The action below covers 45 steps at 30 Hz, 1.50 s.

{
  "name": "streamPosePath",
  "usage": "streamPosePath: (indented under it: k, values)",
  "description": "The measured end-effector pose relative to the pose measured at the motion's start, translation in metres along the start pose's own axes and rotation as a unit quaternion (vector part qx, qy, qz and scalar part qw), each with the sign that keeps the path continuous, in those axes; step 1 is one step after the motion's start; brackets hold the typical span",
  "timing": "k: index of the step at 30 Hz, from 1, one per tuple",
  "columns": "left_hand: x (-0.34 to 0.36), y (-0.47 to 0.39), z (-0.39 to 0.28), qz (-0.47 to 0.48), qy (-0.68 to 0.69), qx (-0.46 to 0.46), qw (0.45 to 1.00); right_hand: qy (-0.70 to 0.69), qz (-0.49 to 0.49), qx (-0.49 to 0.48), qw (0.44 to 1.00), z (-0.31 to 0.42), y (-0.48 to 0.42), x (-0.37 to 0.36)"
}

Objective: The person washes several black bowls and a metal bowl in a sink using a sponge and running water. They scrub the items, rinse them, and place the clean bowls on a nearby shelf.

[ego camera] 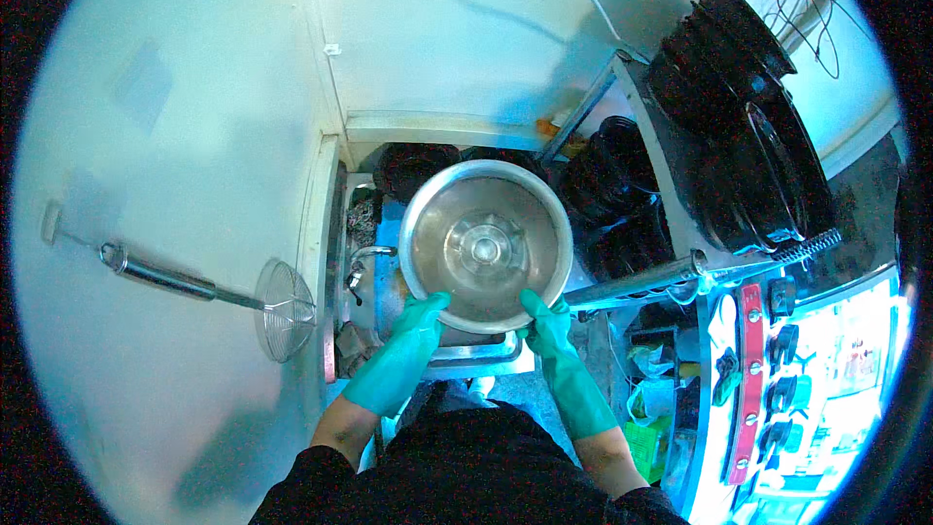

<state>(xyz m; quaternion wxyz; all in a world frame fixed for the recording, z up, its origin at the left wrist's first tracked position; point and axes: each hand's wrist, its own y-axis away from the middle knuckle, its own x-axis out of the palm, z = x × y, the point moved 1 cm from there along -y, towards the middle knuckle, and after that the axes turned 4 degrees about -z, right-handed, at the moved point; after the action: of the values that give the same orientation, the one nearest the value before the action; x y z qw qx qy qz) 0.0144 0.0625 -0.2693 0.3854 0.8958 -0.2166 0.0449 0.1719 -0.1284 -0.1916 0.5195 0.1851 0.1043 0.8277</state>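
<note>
A deep, round metal bowl (437,255) with a broad rim and a ringed centre is held over a metal sink (474,359). My left hand (410,332), in a green rubber glove, grips the near left of the rim, thumb on top. On the near right, my right hand (550,327) in a matching glove grips the same rim. The fingers under the bowl are hidden. Most of the sink basin is covered by the bowl. A chrome tap (375,251) reaches in from the left, close beside the bowl.
A wire skimmer (283,310) hangs on the left wall. Stacked black pans (743,138) sit on a metal shelf (660,160) at right, with more dark vessels (612,168) below. A scouring pad (361,217) and a crumpled cloth (355,345) lie along the sink's left side.
</note>
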Motion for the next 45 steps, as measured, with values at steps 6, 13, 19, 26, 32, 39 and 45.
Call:
streamPosePath:
  k: [6,13,19,26,32,39,45]
  values:
    - [0.016,0.087,-0.112,0.027,-0.151,0.123,0.98,0.209,-0.097,-0.011,0.973,0.044,-0.031,-0.022]
    - [-0.001,0.002,-0.118,0.075,-0.203,0.247,0.944,0.063,-0.052,-0.145,0.986,0.088,-0.039,0.033]
    - [-0.004,-0.006,-0.077,0.07,-0.13,0.181,0.972,0.44,-0.12,-0.231,0.86,0.086,-0.01,0.055]
    - [-0.031,-0.004,0.07,0.282,0.035,-0.049,0.958,0.554,-0.097,-0.398,0.725,0.043,-0.002,0.063]
    - [0.075,0.096,0.048,0.325,0.033,-0.195,0.925,0.623,0.015,-0.443,0.644,0.09,0.027,0.065]
    - [0.123,0.098,0.059,0.358,0.113,-0.219,0.9,0.624,0.047,-0.562,0.541,0.117,0.061,0.071]
    - [0.129,0.098,0.077,0.265,0.121,-0.158,0.943,0.553,-0.011,-0.483,0.678,0.088,0.015,0.022]
